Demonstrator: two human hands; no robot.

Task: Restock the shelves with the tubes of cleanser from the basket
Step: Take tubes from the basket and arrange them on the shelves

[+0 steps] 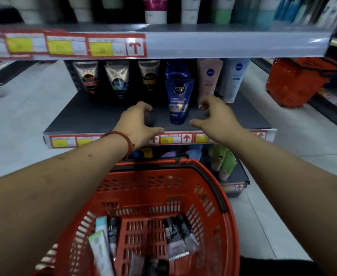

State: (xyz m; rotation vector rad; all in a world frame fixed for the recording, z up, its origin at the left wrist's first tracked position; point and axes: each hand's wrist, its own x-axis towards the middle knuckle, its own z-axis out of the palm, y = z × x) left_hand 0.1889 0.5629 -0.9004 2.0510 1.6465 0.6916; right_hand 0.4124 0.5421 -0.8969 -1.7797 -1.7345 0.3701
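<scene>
A dark blue cleanser tube (pixel 178 100) stands cap-down on the grey middle shelf (pixel 88 116), in front of more blue tubes. My left hand (pixel 138 124) hovers just left of it and my right hand (pixel 216 118) just right of it. Both have loosely curled fingers and hold nothing; neither touches the tube. Below my arms sits a red basket (pixel 209 188) with several tubes (pixel 176 240) lying in it, dark ones in the middle and pale green ones (pixel 102 248) at the left.
Silver-and-black tubes (pixel 116 76) stand at the shelf's back left, pink (pixel 208 78) and white (pixel 234 78) tubes at the right. The upper shelf (pixel 233 44) overhangs with price tags. A second red basket (pixel 297 80) stands on the floor at the right.
</scene>
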